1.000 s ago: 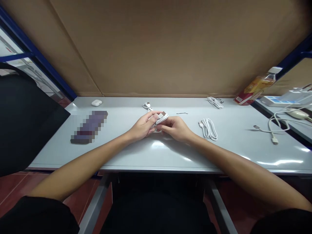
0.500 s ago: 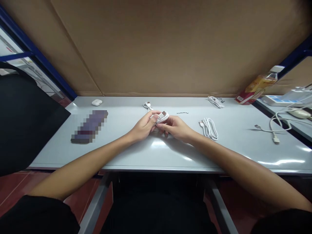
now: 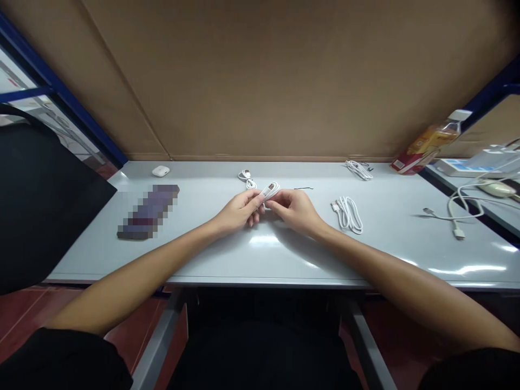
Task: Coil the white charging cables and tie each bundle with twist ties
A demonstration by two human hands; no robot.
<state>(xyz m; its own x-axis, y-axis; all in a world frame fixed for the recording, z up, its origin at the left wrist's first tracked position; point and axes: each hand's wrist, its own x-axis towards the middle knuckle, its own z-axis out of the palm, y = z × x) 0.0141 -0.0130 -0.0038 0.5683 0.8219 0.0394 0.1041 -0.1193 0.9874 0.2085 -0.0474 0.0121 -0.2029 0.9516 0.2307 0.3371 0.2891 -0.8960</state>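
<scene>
My left hand (image 3: 239, 212) and my right hand (image 3: 296, 210) meet over the middle of the grey table (image 3: 260, 254). Both are closed on a bundled white cable (image 3: 270, 191), whose plug end sticks up between the fingertips. A small coiled white cable (image 3: 246, 177) lies just behind my hands. Another coiled white cable (image 3: 348, 214) rests on the table to the right of my right hand.
A white earbud case (image 3: 161, 171) and a blurred flat dark object (image 3: 148, 212) lie at the left. A further white cable (image 3: 359, 169) and a tilted bottle (image 3: 429, 143) sit at the back right. A loose cable (image 3: 457, 211) trails at the far right. A cardboard wall (image 3: 260, 81) backs the table.
My hands have turned the cable bundle a little and raised it slightly; the plug end now points up and away. The rest of the table is unchanged.
</scene>
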